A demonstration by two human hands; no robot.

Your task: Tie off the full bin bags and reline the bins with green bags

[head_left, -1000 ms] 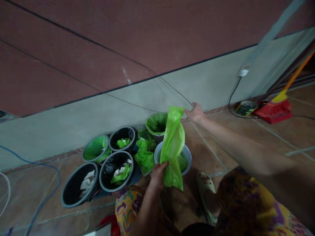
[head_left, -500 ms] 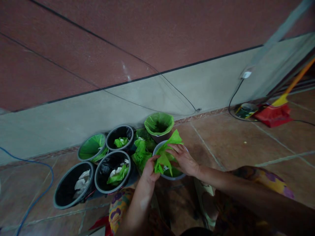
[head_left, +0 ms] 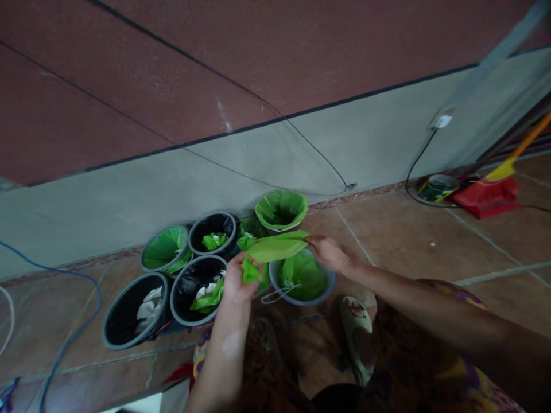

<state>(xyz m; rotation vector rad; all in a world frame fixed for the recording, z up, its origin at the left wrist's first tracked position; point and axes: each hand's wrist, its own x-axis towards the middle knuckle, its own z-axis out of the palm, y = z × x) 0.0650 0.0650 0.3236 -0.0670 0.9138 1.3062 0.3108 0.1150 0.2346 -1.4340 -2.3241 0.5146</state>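
Note:
A green plastic bag (head_left: pixel 278 246) is stretched between my two hands, above the bins. My left hand (head_left: pixel 243 278) is closed around its bunched left end, and my right hand (head_left: pixel 326 252) pinches the other end. Just below stands a pale-rimmed bin (head_left: pixel 331 285) with green plastic inside and a thin white string (head_left: pixel 282 291) hanging over its edge. Behind the held bag is another bin lined with green plastic (head_left: pixel 282 209). Part of a green bag (head_left: pixel 252 228) shows left of it, partly hidden by my left hand.
To the left stand black bins (head_left: pixel 124 312) holding white and green scraps, and a green-lined bin (head_left: pixel 166 249). A blue hose (head_left: pixel 92 281) curves over the tiles. At right are a tin (head_left: pixel 438 188), a red dustpan (head_left: pixel 488 198) and a black cable (head_left: pixel 408 172) by the wall.
My hands have moved apart and lifted the green bag from the pale-rimmed bin, pulling it from a crumpled shape into a taut strip. The string at the bin's edge now shows.

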